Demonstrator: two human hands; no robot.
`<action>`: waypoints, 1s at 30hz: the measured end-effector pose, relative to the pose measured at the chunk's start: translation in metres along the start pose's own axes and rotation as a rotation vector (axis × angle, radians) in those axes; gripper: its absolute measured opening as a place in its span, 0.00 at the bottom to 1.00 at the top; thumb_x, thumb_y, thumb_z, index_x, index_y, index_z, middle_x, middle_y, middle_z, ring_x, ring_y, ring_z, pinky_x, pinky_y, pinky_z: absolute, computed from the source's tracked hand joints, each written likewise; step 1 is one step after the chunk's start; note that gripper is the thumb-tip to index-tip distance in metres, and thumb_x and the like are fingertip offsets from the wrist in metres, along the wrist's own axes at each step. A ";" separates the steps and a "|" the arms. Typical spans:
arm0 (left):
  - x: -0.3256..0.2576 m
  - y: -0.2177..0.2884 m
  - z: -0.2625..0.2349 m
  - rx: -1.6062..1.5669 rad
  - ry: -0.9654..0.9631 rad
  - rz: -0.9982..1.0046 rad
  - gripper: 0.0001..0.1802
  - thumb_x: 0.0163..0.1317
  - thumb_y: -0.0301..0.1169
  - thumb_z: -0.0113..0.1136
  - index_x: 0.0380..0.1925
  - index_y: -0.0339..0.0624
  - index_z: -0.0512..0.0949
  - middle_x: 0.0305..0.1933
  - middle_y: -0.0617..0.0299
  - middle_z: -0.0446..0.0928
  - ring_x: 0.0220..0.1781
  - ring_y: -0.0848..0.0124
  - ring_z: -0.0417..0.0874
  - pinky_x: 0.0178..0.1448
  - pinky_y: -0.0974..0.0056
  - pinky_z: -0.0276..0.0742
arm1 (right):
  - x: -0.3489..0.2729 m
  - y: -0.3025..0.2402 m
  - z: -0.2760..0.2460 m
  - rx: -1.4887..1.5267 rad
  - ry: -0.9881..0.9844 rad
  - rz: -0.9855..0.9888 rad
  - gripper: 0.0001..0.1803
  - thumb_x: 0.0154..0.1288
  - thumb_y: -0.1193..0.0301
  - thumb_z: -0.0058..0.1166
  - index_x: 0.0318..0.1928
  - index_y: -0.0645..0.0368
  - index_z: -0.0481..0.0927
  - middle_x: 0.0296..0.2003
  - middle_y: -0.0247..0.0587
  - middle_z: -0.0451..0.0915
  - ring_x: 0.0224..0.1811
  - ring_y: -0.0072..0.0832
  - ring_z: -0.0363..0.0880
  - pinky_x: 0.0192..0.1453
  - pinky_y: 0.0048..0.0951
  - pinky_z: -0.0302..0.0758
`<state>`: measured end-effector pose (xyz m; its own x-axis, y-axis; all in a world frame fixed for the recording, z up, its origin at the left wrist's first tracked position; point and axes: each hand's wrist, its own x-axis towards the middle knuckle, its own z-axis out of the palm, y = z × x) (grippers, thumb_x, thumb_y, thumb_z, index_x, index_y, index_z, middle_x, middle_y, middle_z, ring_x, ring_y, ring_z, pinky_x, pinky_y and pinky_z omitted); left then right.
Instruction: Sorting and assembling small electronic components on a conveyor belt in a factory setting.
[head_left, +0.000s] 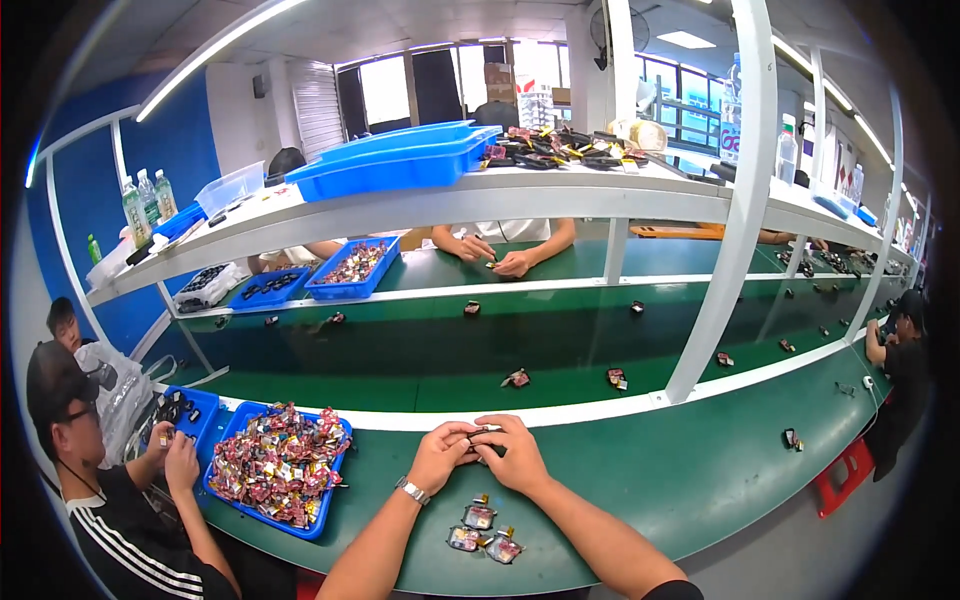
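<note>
Both hands meet over the green bench near its white back rail. My left hand (440,456), with a watch on the wrist, has its fingers closed on one side of a small black part (486,432). From the other side my right hand (516,458) grips the same part, thumb and fingers bent round it. Most of it is hidden by the fingers, so its exact kind cannot be made out. Just below the hands, three small electronic assemblies (480,516) with red boards, wires and yellow tabs lie close together on the bench.
A blue tray (345,470) heaped with red-and-yellow parts stands to the left, beside a seated co-worker (110,480). Beyond the rail (560,415), a green conveyor (450,355) carries scattered assemblies. A white post (722,220) rises at right. Another assembly (792,440) lies farther right.
</note>
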<state>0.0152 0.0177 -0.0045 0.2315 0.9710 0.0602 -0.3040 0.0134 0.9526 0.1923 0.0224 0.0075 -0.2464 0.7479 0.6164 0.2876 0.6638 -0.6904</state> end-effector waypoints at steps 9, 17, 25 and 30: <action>-0.001 0.002 0.002 0.011 0.018 -0.007 0.13 0.68 0.20 0.49 0.51 0.36 0.71 0.49 0.53 0.79 0.52 0.66 0.82 0.57 0.60 0.82 | 0.003 -0.009 -0.007 -0.159 0.002 -0.120 0.09 0.54 0.76 0.60 0.37 0.56 0.86 0.52 0.40 0.78 0.57 0.42 0.73 0.61 0.38 0.72; 0.000 0.002 0.000 -0.010 0.009 -0.010 0.12 0.69 0.22 0.50 0.52 0.35 0.70 0.49 0.53 0.79 0.52 0.66 0.82 0.57 0.60 0.82 | 0.000 -0.004 -0.001 -0.071 0.012 -0.031 0.09 0.54 0.76 0.60 0.37 0.55 0.86 0.50 0.38 0.79 0.56 0.39 0.73 0.59 0.37 0.73; 0.001 0.000 0.002 0.000 0.046 0.016 0.13 0.69 0.21 0.50 0.52 0.34 0.70 0.50 0.51 0.79 0.51 0.65 0.82 0.56 0.61 0.83 | 0.001 -0.003 0.003 -0.013 0.016 -0.010 0.10 0.54 0.77 0.60 0.39 0.55 0.85 0.51 0.38 0.79 0.58 0.39 0.72 0.62 0.37 0.71; 0.000 -0.001 -0.001 0.001 0.055 0.018 0.13 0.69 0.21 0.50 0.52 0.33 0.70 0.50 0.51 0.79 0.52 0.65 0.82 0.55 0.61 0.83 | 0.002 -0.010 -0.001 -0.094 -0.023 -0.051 0.10 0.55 0.76 0.60 0.39 0.55 0.85 0.52 0.38 0.77 0.59 0.40 0.71 0.63 0.38 0.70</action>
<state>0.0148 0.0178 -0.0060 0.1746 0.9828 0.0606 -0.3065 -0.0042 0.9519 0.1900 0.0177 0.0160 -0.2838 0.7135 0.6406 0.3589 0.6986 -0.6190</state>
